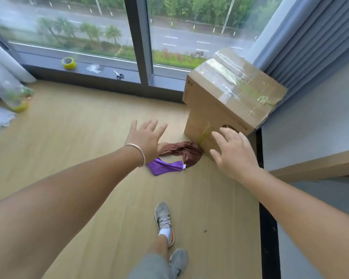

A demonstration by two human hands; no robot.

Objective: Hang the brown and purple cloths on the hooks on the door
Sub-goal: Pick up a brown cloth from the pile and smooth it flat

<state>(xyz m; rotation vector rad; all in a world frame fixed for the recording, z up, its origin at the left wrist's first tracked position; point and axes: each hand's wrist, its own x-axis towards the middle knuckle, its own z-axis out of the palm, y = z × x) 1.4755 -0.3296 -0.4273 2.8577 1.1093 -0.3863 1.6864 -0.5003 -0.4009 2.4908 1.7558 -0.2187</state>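
Head view: a taped cardboard box (230, 101) stands by the window, its near corner touching the brown cloth (186, 153). The purple cloth (164, 167) lies just beside the brown one, both on the wooden floor (79, 141). My left hand (145, 139) and right hand (234, 152) hover above them, fingers spread, grasping nothing. Tape roll (68, 63) and scissors (119, 75) rest on the sill.
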